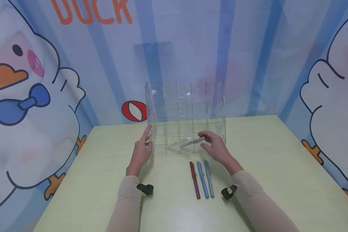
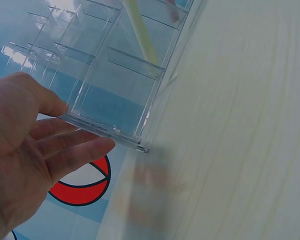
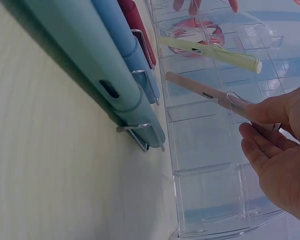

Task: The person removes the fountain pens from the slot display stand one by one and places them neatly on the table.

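Note:
A clear compartmented rack (image 1: 186,122) stands on the table. My left hand (image 1: 142,151) grips its left side wall, with the thumb (image 2: 52,102) on one face and the fingers on the other. At the front of the rack, my right hand (image 1: 218,149) pinches a pale pink pen (image 3: 197,90) near its clip end. The pen slants across the lower compartments. Beside it, a yellow-green pen (image 3: 215,53) leans in the rack. Closer to me, a dark red pen (image 1: 195,180), a blue pen (image 1: 202,179) and a teal pen (image 1: 209,178) lie side by side.
The pale wooden table (image 1: 168,206) ends at a backdrop (image 1: 188,42) printed with cartoon ducks, right behind the rack. Black wrist cameras (image 1: 146,189) sit on both forearms, the right one close to the teal pen.

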Demonstrator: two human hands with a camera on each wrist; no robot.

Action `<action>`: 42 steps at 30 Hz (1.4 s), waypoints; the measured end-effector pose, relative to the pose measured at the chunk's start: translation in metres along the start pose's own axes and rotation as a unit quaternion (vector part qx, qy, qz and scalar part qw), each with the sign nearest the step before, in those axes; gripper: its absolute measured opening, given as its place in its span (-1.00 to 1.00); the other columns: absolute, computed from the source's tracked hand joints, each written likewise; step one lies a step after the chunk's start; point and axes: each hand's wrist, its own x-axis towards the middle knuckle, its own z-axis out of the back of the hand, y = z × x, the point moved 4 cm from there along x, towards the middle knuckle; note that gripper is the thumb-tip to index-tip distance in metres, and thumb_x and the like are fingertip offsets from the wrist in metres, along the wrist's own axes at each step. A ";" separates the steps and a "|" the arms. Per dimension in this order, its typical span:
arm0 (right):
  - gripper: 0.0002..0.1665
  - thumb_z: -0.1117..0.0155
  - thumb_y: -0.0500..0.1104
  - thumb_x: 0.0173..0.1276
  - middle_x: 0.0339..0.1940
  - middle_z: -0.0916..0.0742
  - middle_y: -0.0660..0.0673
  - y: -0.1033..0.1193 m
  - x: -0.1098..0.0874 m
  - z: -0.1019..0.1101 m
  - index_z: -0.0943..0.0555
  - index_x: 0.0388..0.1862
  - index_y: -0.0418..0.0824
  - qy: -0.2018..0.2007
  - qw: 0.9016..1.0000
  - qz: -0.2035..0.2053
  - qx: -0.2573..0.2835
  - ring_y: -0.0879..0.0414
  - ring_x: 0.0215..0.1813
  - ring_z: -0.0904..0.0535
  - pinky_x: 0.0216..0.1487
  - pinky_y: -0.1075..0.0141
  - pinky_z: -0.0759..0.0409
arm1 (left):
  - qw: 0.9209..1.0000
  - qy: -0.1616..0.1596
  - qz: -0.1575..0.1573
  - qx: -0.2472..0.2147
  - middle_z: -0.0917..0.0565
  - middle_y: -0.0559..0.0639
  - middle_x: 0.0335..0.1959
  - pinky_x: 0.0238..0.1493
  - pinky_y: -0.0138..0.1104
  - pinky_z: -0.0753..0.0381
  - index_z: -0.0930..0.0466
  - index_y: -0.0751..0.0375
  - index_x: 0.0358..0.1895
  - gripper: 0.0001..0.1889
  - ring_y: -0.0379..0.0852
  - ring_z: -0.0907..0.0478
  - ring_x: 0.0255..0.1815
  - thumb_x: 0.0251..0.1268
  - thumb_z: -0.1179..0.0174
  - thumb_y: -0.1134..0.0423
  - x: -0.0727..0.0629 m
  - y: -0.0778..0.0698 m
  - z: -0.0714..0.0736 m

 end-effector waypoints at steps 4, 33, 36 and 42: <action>-0.52 -0.26 -0.54 0.30 0.11 -0.64 -0.38 0.000 0.003 -0.001 -0.52 0.21 -0.45 0.002 1.000 0.003 -0.013 -0.26 0.22 -0.55 0.27 0.04 -0.54 | 1.000 0.002 0.007 -0.004 -0.38 0.37 0.40 0.14 0.04 -0.60 -0.07 -0.17 0.60 -0.24 0.29 -0.54 0.23 0.45 -0.05 0.49 0.001 0.000 0.000; -0.60 -0.32 -0.25 0.42 0.06 -0.69 -0.32 -0.002 0.009 -0.015 -0.57 0.16 -0.42 0.010 0.996 0.032 -0.078 -0.16 0.04 -0.66 0.12 -0.09 -0.60 | 1.000 0.007 0.012 -0.004 -0.37 0.32 0.43 0.16 0.01 -0.60 -0.07 -0.13 0.60 -0.27 0.26 -0.54 0.23 0.47 -0.04 0.46 0.000 0.003 -0.002; -0.61 -0.31 -0.26 0.42 0.05 -0.69 -0.34 -0.002 0.009 -0.017 -0.57 0.16 -0.42 0.012 0.997 0.031 -0.075 -0.18 0.01 -0.67 0.08 -0.12 -0.62 | 1.000 0.008 0.015 -0.003 -0.37 0.31 0.43 0.16 0.01 -0.59 -0.06 -0.14 0.61 -0.27 0.26 -0.55 0.22 0.48 -0.04 0.45 0.000 0.003 -0.002; -0.63 -0.29 -0.26 0.44 0.02 -0.70 -0.31 -0.004 0.012 -0.018 -0.58 0.15 -0.41 0.008 0.996 0.025 -0.080 -0.16 0.01 -0.68 0.05 -0.07 -0.64 | 1.000 0.007 0.019 0.000 -0.37 0.29 0.44 0.17 0.01 -0.59 -0.06 -0.15 0.61 -0.25 0.25 -0.54 0.23 0.47 -0.05 0.46 0.001 0.003 -0.001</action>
